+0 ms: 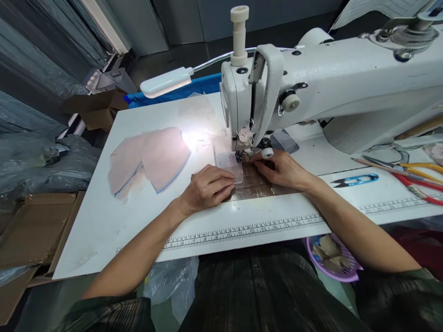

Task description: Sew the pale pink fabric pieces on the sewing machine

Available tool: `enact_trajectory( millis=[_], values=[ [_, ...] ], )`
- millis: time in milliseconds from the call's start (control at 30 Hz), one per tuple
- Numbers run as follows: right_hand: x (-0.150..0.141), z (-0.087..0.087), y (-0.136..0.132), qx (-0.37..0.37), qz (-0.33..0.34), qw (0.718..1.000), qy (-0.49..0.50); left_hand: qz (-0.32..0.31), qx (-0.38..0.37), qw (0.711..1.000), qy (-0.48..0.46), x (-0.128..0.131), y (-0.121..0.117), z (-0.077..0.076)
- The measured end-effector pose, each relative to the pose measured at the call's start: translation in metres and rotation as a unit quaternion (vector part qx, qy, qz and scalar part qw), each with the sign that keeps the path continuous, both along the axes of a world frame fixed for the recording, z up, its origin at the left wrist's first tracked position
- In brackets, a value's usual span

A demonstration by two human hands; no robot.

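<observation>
My left hand [208, 188] rests left of the needle area, its fingers together and bent, the tips pressing the edge of a clear plastic plate [224, 160] with small red marks. My right hand [284, 169] is on the other side of the presser foot [243, 157], thumb and forefinger closed close to it. Whatever lies between those fingertips is hidden. Both hands are under the head of a white sewing machine [238, 101], over its shiny metal bed plate [258, 184]. Pale pink fabric pieces [162, 154] with blue edges lie to the left.
A lit lamp [168, 83] on a bendy neck shines on the white table [93, 230]. Blue thread snips [356, 180], yellow-handled scissors [415, 167] and a red-handled tool [420, 191] lie right. Below are a purple basket [346, 276] and, at left, cardboard boxes [38, 226].
</observation>
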State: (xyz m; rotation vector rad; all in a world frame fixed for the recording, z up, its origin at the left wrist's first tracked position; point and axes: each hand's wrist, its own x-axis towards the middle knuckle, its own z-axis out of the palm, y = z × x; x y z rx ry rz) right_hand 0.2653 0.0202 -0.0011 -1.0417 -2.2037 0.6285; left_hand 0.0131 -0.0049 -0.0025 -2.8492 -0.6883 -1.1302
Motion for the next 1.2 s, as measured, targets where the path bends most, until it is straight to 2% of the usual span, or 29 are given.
enact_trajectory(
  millis=[100,200,400,633,800,1033,1200],
  values=[
    [0.003,-0.003,0.002,0.023,-0.008,1.000,-0.012,-0.022,0.002,1.000,0.014,0.000,0.001,-0.001],
    [0.000,-0.010,0.000,0.025,0.012,0.998,-0.059,-0.033,-0.005,0.999,0.038,0.001,0.002,-0.004],
    [-0.003,-0.020,-0.001,0.076,0.050,0.988,-0.127,-0.040,-0.025,0.997,0.054,0.002,0.002,-0.010],
    [-0.001,-0.024,0.001,0.077,0.069,0.990,-0.097,-0.049,-0.023,0.995,0.083,-0.001,0.003,-0.008],
    [-0.002,-0.024,0.001,0.060,0.057,0.991,-0.107,-0.043,-0.015,0.993,0.105,-0.002,0.004,-0.009],
    [-0.001,-0.023,0.000,0.073,0.066,0.991,-0.094,-0.027,0.014,0.993,0.117,0.003,-0.003,-0.001],
    [-0.003,-0.021,-0.003,0.108,0.090,0.985,-0.104,-0.047,-0.024,0.984,0.173,0.003,-0.002,0.008]
  ],
)
